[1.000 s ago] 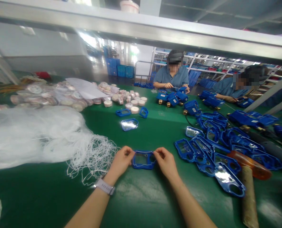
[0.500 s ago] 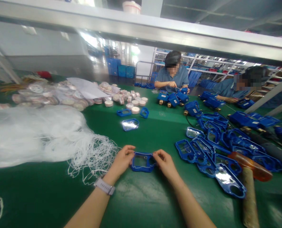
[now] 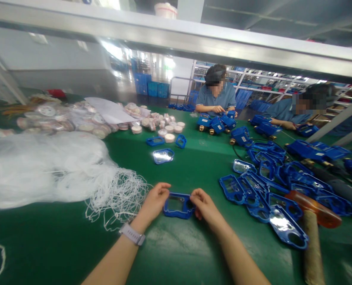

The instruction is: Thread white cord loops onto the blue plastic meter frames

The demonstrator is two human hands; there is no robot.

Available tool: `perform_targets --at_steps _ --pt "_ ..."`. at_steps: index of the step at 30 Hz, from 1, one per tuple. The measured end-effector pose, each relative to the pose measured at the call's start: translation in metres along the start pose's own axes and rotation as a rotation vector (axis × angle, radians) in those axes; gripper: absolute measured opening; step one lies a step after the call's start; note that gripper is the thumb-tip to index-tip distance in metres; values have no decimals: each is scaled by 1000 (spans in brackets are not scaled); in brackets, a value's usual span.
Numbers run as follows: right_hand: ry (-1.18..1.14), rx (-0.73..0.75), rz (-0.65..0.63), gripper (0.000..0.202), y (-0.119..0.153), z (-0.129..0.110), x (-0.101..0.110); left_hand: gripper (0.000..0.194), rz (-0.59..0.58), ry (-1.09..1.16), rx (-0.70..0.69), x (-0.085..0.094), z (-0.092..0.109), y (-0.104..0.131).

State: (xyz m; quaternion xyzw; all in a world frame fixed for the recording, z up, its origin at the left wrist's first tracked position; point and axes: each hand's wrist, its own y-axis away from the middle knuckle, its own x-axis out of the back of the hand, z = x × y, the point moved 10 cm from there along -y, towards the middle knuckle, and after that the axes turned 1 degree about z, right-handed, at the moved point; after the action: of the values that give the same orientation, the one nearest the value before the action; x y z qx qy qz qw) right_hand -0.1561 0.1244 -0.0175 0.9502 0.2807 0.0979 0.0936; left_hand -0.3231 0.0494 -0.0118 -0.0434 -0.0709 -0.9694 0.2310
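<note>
A blue plastic cover (image 3: 178, 215) with a clear window and a round hole lies in front of me on the green table. My left hand (image 3: 158, 199) grips its left end, thumb on the rim and the index finger stretched above it. At the right end, beside the round hole, my right hand (image 3: 204, 204) pinches the rim with curled fingers. Whether something thin is also between the fingertips is too small to tell. Left of my left hand lies a tangle of white cord (image 3: 124, 196), spilling from a clear plastic bag (image 3: 45, 170).
Several blue covers (image 3: 242, 192) are heaped at the right, beside an orange-headed mallet (image 3: 314, 229). Past my hands lie more covers (image 3: 163, 156) and white tape rolls (image 3: 170, 137). Two co-workers handle blue housings (image 3: 217, 124) across the table. A metal beam (image 3: 176, 37) spans overhead.
My right hand has shifted slightly on the cover's right end, its lower fingers curling further beneath. My left hand stays at the left end. The whole view has moved a little.
</note>
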Motion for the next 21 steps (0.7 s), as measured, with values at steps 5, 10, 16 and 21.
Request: perform_targets --at_steps 5,10,16,21 --pt "-10 -43 -16 27 1 3 -2 27 -18 -5 -15 -3 0 0" --pt "-39 -40 14 28 2 5 0 29 -34 18 -33 -6 3 2" --pt "-73 -42 15 39 6 2 1 31 -56 67 -25 -9 7 4" --pt "-129 -61 30 40 8 5 2 34 -83 89 54 -10 5 5"
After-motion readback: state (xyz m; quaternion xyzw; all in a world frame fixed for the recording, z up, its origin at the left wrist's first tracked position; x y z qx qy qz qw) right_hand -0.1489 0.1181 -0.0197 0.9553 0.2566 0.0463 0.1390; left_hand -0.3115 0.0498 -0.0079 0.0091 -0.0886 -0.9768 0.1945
